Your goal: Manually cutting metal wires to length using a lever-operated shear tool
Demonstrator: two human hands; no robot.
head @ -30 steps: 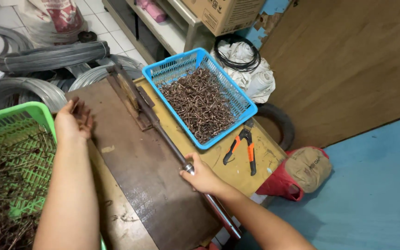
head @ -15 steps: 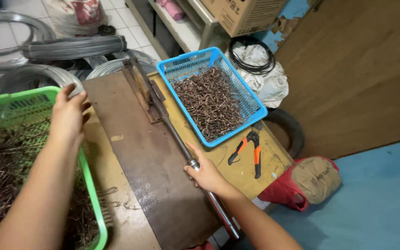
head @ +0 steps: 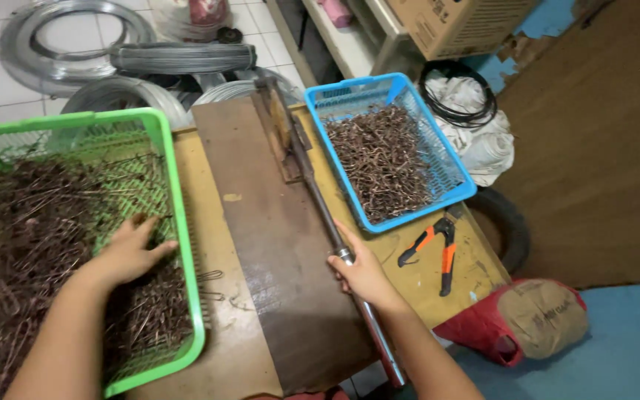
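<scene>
My left hand reaches into the green basket on the left and rests on a heap of thin brown wire pieces; whether it grips any I cannot tell. My right hand is closed around the long metal lever handle of a bending tool fixed on the dark wooden board. To the right stands a blue basket holding bent brown wire pieces.
Orange-handled pliers lie on the yellowish tabletop right of the lever. Coils of grey wire sit on the tiled floor behind. A red and tan sack, a black tyre and a cardboard box stand at the right.
My left hand moved from the board's left edge down into the green basket of wire pieces. My right hand stayed on the lever. The camera view shifted left.
</scene>
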